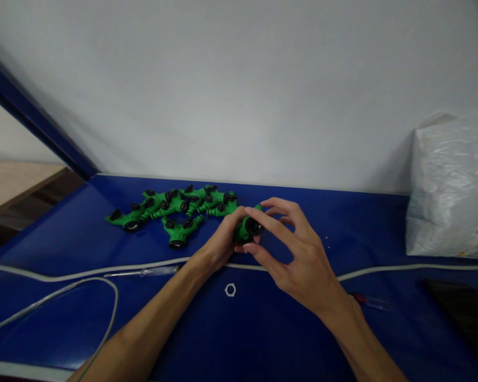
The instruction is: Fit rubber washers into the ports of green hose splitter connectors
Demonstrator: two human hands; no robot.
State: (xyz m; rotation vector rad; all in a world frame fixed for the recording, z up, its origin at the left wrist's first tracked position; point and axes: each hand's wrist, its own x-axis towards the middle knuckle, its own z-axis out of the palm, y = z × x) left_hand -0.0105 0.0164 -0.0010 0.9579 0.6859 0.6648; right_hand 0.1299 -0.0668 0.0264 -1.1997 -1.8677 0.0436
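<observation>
A green Y-shaped hose splitter (242,232) is held above the blue table, its round black-collared opening turned toward me. My left hand (228,233) is closed around its left side. On the other side, my right hand (292,246) has its fingertips at the top and its thumb below the black collar, gripping the same splitter. Part of the splitter is hidden behind my fingers. Below my hands, a small white notched ring (230,289) lies flat on the table. Several more green splitters with black valve levers, such as one Y splitter (178,233), lie in a group to the left.
A white cable (143,264) runs across the blue table (239,339), with a thinner loop at left. One screwdriver (159,271) lies left, another red-tipped screwdriver (370,302) right. A plastic-wrapped package (450,191) and a dark flat object (462,313) occupy the right side. A white wall stands behind.
</observation>
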